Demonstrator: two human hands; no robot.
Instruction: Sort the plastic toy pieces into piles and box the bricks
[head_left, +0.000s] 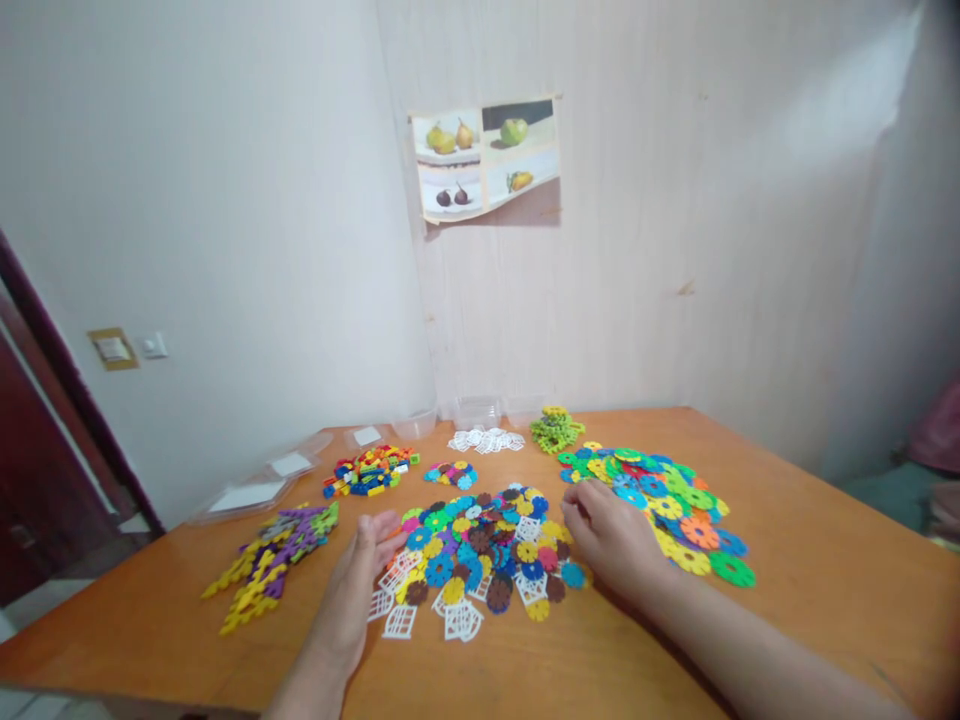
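A broad pile of small notched plastic discs point(480, 540) in many colours lies in the middle of the table. White lattice window pieces point(463, 620) are mixed in along its near side. At the pile's left edge my left hand point(358, 575) is open, fingers stretched out and palm turned to the discs. My right hand point(616, 530) rests by the right edge, its fingers curled down and closed. Whatever lies under those fingertips is hidden. Just beyond it spreads a pile of larger notched discs point(675, 505).
Purple and yellow interlocking pieces point(274, 565) lie left, with small building bricks point(371, 470) behind. Farther back are a small disc group point(451, 473), white lattice pieces point(486, 440), green pieces point(556, 430) and clear tubs point(477, 411). Clear lids point(244, 497) line the wooden table's point(817, 570) left edge.
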